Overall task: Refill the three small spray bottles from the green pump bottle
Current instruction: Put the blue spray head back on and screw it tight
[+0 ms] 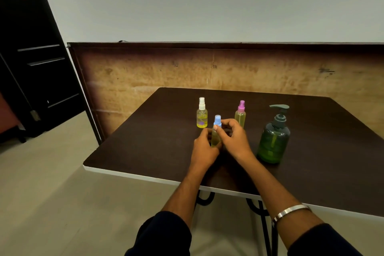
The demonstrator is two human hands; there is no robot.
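- Both hands meet over the dark counter (145, 143); the left hand (204, 147) curls its fingers round the body of the blue-capped spray bottle (216, 131), which stands upright between the two hands
- The right hand (235, 137) has its fingers bent beside the blue cap; whether it touches the cap cannot be told
- Beyond the left hand stands the white-capped spray bottle (202, 113); just beyond the right hand, the pink-capped spray bottle (240, 113)
- To the right of the right hand, apart from it, stands the green pump bottle (273, 139); a metal bangle (291, 212) circles the right forearm
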